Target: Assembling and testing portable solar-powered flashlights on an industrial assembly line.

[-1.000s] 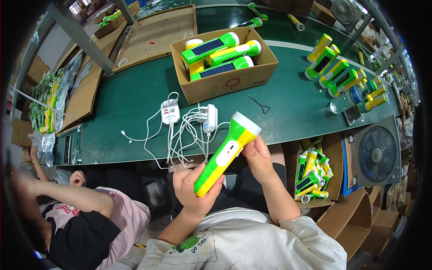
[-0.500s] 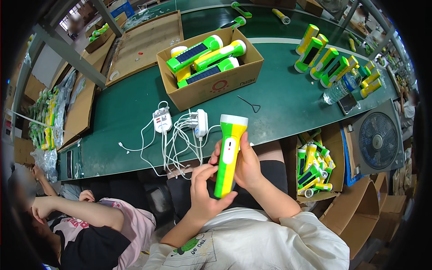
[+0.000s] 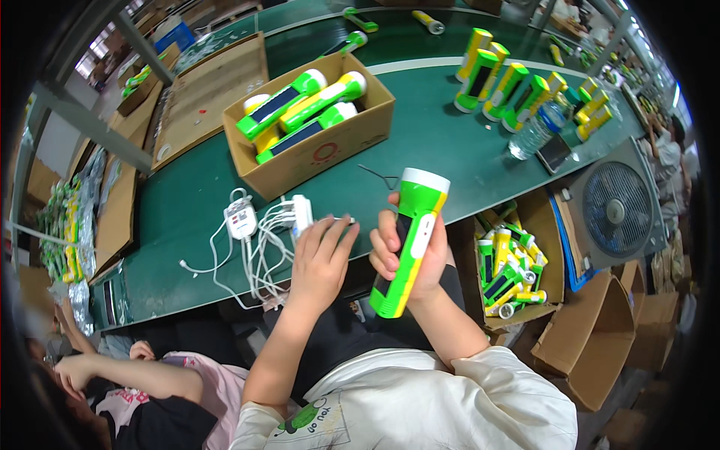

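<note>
A green and yellow flashlight (image 3: 411,244) with a white head rim and a white side panel is tilted in my right hand (image 3: 429,259), fingers wrapped round its body. Its head points up and away from me. My left hand (image 3: 322,259) reaches over the table's near edge with its fingers stretched out, beside a bundle of white charging cables (image 3: 266,251). A small white cable end shows by its fingertips; the thumb is hidden. Behind that hand stands a white multi-port charger (image 3: 301,213), and left of it another white charger block (image 3: 241,217).
An open cardboard box (image 3: 319,154) of flashlights stands on the green table (image 3: 180,202). Several flashlights (image 3: 512,90) stand upright at the right, by a water bottle (image 3: 537,131) and a phone (image 3: 554,154). Lower right are a carton of flashlights (image 3: 514,274) and a fan (image 3: 616,210). A co-worker (image 3: 142,375) sits at left.
My left hand has let go of the flashlight and moved up to the cables. My right hand now holds the flashlight alone, farther right and more tilted. The whole view has shifted.
</note>
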`<action>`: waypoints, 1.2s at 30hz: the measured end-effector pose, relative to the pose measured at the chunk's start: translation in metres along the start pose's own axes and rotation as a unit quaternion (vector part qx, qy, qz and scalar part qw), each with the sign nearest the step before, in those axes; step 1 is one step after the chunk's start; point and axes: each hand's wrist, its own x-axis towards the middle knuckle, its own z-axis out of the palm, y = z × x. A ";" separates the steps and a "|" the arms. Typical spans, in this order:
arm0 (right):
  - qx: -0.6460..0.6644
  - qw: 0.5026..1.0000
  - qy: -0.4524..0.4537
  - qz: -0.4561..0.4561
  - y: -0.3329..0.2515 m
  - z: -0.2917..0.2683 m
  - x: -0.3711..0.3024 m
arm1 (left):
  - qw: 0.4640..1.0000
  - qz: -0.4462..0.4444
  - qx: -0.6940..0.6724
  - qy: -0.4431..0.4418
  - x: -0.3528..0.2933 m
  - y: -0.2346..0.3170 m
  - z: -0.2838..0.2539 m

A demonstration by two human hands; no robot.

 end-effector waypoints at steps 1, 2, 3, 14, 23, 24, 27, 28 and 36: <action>-0.012 1.000 0.008 -0.020 0.000 0.004 0.002 | 1.000 0.007 -0.007 -0.002 0.008 -0.002 0.005; -0.020 0.999 0.011 -0.040 0.000 0.008 0.004 | 0.999 0.008 0.045 -0.016 0.017 -0.005 0.010; -0.026 0.998 0.002 -0.065 -0.002 0.009 0.006 | 0.995 0.010 0.097 -0.029 0.024 -0.006 0.015; -0.048 0.899 -0.187 -0.393 -0.039 0.144 0.107 | 0.999 0.013 -0.026 -0.018 0.015 -0.006 0.003; -0.322 0.945 -0.065 -0.003 -0.022 0.134 0.103 | 0.717 -0.324 -0.522 0.328 -0.025 -0.022 -0.041; -0.337 0.934 -0.042 0.115 -0.016 0.117 0.097 | 0.690 -0.323 -0.548 0.346 -0.027 -0.024 -0.039; -0.366 0.912 -0.008 0.185 0.015 0.057 0.080 | 0.693 -0.296 -0.565 0.335 -0.020 -0.020 -0.034; -0.388 0.900 0.026 0.198 0.020 0.046 0.072 | 0.709 -0.305 -0.556 0.308 -0.016 -0.013 -0.037; -0.398 0.894 0.079 0.189 0.025 0.024 0.036 | 0.797 -0.301 -0.470 0.232 -0.006 0.001 -0.039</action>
